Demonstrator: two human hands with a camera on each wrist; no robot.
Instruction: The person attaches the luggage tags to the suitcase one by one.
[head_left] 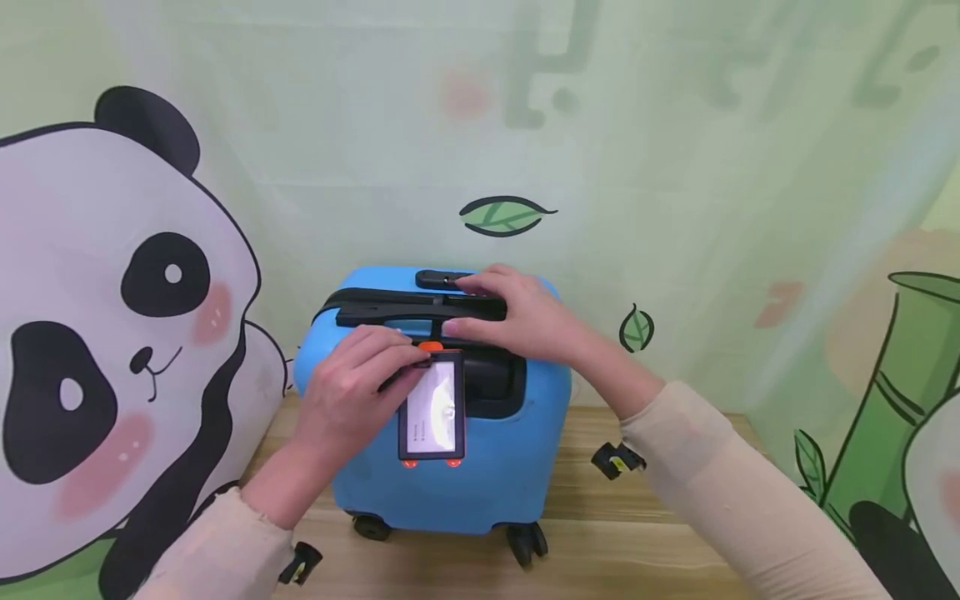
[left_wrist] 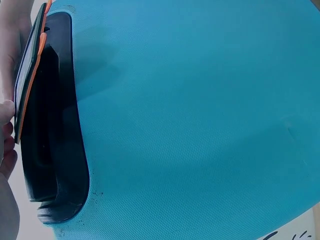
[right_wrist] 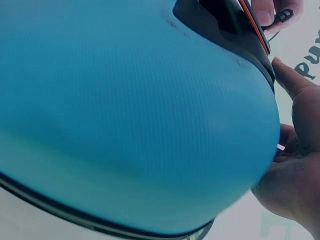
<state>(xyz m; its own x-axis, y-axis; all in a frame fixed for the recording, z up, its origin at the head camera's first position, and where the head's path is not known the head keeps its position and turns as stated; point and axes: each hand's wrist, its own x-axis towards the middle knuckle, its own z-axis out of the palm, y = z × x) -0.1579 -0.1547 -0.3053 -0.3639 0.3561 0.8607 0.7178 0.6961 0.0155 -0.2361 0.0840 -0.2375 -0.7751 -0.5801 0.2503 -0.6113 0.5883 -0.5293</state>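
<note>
A blue hard-shell suitcase stands upright, with a black carry handle across its top. A luggage tag with a black frame, orange trim and a pale card hangs in front of the handle. My left hand pinches the tag's upper end, where a small black strap piece sticks out from the fingers in the right wrist view. On the suitcase top, my right hand lies over the right end of the handle, thumb and fingers apart. How firmly it touches the handle is hidden.
The suitcase stands on a wood-grain surface on black wheels. Behind hangs a pale green cloth printed with leaves, bamboo and a large panda at left. A black recess sits in the suitcase shell.
</note>
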